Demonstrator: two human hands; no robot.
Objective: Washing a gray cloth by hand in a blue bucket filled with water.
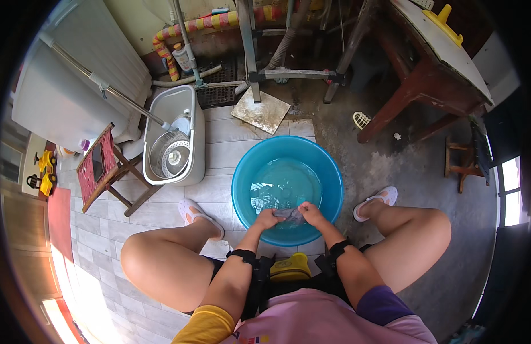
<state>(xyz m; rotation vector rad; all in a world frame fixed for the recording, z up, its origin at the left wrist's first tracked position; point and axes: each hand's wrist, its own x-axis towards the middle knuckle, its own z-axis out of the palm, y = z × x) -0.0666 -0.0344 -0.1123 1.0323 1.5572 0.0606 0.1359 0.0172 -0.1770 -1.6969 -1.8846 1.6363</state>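
Observation:
A wide blue plastic basin (pixel 244 185) stands on the floor between my feet, with clear water (pixel 287 176) in its lower part. Over its near side I hold a small grey cloth (pixel 290 213), stretched between both hands. My left hand (pixel 269 218) grips the cloth's left end. At the other end, my right hand (pixel 310 212) pinches it with the fingers closed. The fabric hangs slightly between them, above or at the water; its exact height is hard to tell.
Left of the basin stands a grey mop bucket (pixel 199 146) with a spinner basket and a mop handle (pixel 119 95). A folding stool (pixel 100 165) bears a dark phone-like slab. Behind are a metal stand (pixel 297 75) and a stained tile (pixel 261 112); a wooden table (pixel 413 92) is right.

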